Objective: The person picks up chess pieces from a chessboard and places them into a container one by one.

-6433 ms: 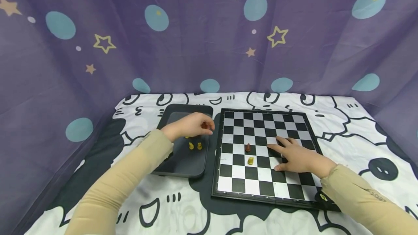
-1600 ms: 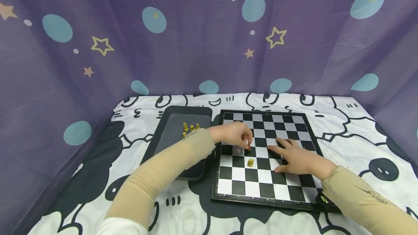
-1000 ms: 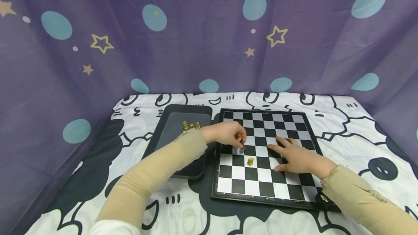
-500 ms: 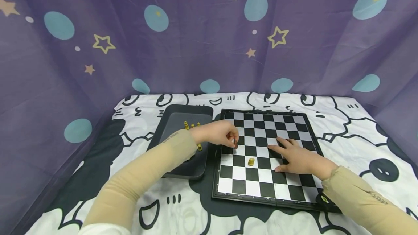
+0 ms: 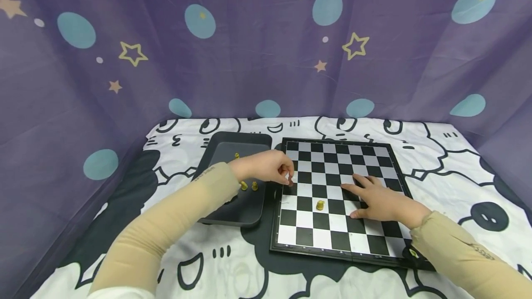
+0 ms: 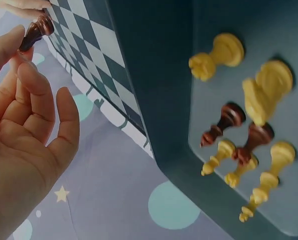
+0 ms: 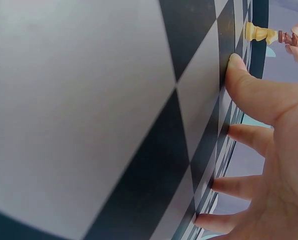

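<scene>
My left hand (image 5: 270, 166) is over the left edge of the chessboard (image 5: 305, 219), next to the tray. Its thumb and fingertips pinch a reddish-brown chess piece (image 6: 37, 32), partly covered by the fingers in the head view. My right hand (image 5: 380, 200) lies spread over the right half of the board, its fingertips (image 7: 235, 62) at the squares in the right wrist view. A yellow chess piece (image 5: 320, 205) stands on the board between the two hands, towards the near left.
Left of the board sits a dark grey tray (image 5: 232, 219) with several yellow chess pieces (image 6: 278, 80) and two reddish-brown ones (image 6: 231, 116). A cartoon-print cloth (image 5: 232, 266) covers the table. A purple curtain (image 5: 257, 68) hangs behind.
Earlier the reddish-brown piece stood on the board and my left hand was over the tray. The hand then took hold of it and carried it left. My right hand stayed put.
</scene>
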A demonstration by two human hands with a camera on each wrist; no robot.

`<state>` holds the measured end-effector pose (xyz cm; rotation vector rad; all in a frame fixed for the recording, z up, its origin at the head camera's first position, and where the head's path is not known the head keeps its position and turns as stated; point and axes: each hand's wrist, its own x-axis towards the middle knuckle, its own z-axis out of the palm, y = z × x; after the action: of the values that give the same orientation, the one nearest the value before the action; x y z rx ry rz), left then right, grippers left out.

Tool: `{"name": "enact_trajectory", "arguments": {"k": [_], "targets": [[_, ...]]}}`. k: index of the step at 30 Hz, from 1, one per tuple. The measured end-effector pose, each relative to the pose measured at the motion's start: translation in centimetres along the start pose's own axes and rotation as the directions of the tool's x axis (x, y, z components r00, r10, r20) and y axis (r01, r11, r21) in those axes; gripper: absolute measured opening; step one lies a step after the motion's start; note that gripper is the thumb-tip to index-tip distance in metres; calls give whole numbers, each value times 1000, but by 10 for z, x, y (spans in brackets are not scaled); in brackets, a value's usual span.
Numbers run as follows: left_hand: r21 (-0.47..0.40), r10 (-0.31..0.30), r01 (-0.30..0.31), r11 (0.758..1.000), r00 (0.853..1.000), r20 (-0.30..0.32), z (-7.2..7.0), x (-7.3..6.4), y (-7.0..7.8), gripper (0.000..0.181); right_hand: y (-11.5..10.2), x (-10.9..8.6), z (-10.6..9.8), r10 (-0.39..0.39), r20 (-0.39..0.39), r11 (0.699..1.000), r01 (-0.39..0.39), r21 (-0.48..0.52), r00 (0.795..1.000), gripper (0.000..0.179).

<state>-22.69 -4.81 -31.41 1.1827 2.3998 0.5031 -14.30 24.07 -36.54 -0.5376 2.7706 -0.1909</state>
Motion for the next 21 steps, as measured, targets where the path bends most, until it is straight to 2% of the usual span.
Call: {"name": "enact_trajectory", "arguments": {"k": [4, 13, 21], "targets": [[2, -16, 16, 1000, 1000, -4, -5, -7, -1, 4, 0, 0, 0, -4, -1, 1000, 4, 1, 1000, 77], [18, -7, 8, 1000, 999, -46, -15, -27, -9, 4, 0, 0, -1, -1, 3, 1000, 1, 6, 1000, 78], [29, -12, 14, 999, 997, -79, -19, -44, -23, 6, 1, 0, 1, -1, 1, 1000, 1, 12, 1000, 77]]}}
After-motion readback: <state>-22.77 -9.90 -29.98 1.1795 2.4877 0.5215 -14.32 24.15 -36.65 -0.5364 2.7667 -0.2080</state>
